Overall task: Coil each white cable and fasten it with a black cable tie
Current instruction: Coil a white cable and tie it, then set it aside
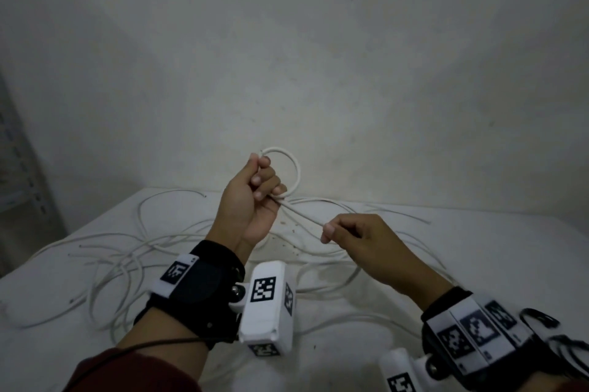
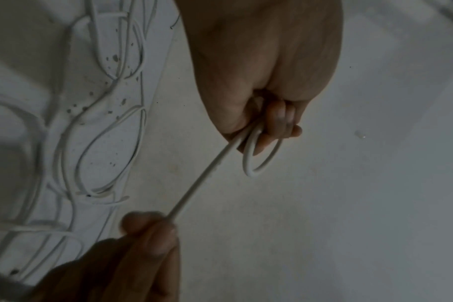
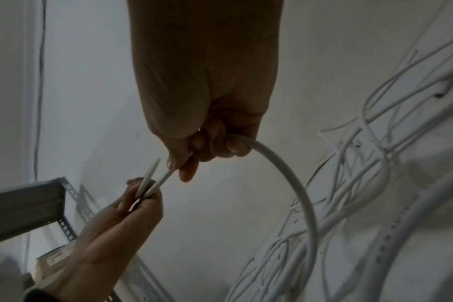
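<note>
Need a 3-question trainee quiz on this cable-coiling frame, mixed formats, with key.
1. True or false: the left hand holds a small loop of white cable.
2. What does the right hand pinch? A) a black cable tie B) the white cable running from the loop C) nothing
3. Fill in: the loose cables lie on a white ____.

Key: 1 true; 2 B; 3 table.
</note>
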